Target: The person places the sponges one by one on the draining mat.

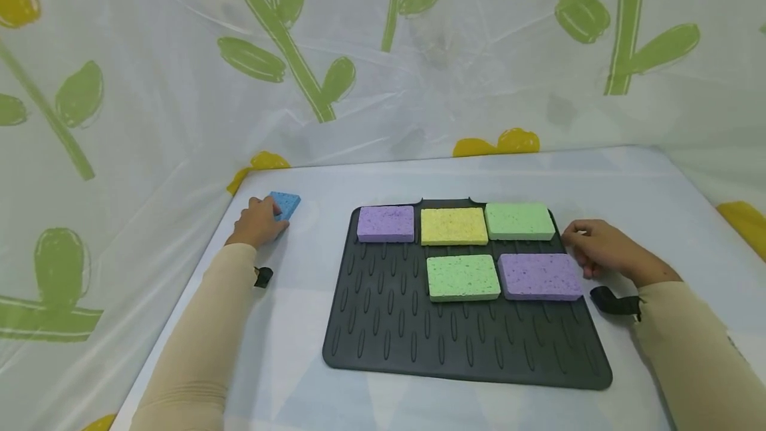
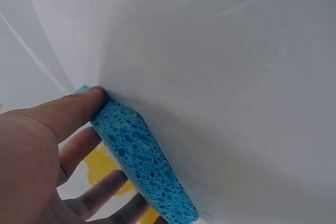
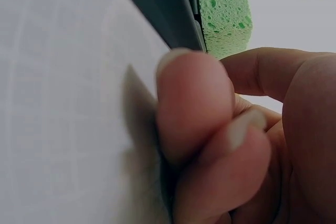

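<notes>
At the left of the table, my left hand (image 1: 255, 223) grips a blue sponge (image 1: 288, 203) between thumb and fingers. The left wrist view shows this sponge (image 2: 143, 158) tilted, its porous narrow side towards the camera. My right hand (image 1: 607, 248) rests at the right edge of a dark ribbed mat (image 1: 395, 331), fingers loosely curled and holding nothing. Nearest to it are a purple sponge (image 1: 540, 277) and a green sponge (image 1: 519, 221), both lying on the mat. In the right wrist view the curled fingers (image 3: 194, 103) stand close to the mat's edge; whether they touch it I cannot tell.
Also on the mat lie a purple sponge (image 1: 385, 224) at back left, a yellow sponge (image 1: 453, 227) beside it and a green sponge (image 1: 463, 278) in the second row. A white curtain (image 1: 479, 52) with green leaves hangs behind the pale table (image 1: 287, 351).
</notes>
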### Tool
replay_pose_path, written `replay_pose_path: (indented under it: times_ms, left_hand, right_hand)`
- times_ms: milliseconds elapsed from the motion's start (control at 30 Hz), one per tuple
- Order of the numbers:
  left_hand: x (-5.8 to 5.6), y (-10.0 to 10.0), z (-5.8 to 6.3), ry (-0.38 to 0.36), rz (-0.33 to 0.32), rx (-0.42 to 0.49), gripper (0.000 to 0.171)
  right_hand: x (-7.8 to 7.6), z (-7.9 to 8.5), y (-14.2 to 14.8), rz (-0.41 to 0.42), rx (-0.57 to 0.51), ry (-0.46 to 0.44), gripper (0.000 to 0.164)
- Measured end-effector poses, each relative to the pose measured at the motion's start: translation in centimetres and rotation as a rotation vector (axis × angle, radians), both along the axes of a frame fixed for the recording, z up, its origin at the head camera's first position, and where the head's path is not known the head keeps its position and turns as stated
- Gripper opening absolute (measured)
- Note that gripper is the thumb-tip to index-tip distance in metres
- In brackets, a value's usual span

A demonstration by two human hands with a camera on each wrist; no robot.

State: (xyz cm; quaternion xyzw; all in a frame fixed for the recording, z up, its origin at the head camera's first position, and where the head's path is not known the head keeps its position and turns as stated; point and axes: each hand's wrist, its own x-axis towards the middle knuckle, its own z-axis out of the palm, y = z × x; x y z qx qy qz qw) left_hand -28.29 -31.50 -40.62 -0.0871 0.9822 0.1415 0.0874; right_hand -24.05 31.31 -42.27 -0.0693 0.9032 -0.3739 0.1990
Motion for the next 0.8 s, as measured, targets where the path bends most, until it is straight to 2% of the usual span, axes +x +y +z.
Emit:
replay_pose_path:
  times_ms: [200, 333, 567, 800]
  left_hand:
    - [0.3, 0.2, -0.4, 0.035, -0.019, 0.006, 0.039]
    - [0.9, 0.4, -0.5, 0.088, -0.035, 0.019, 0.036]
    - [3.3, 2.0, 0.2, 0.21, -0.109, 0.045, 0.029]
    - [6.2, 3.7, 0.7, 0.379, -0.203, 0.102, 0.022]
  right_hand:
    - [0.1, -0.2, 0.1, -0.014, -0.005, -0.023, 0.032]
    - [0.0, -0.2, 0.1, -0.017, -0.002, -0.02, 0.032]
    - [0.1, -0.2, 0.1, -0.018, -0.006, -0.021, 0.032]
    - [0.0, 0.1, -0.1, -0.009, 0.006, -0.005, 0.031]
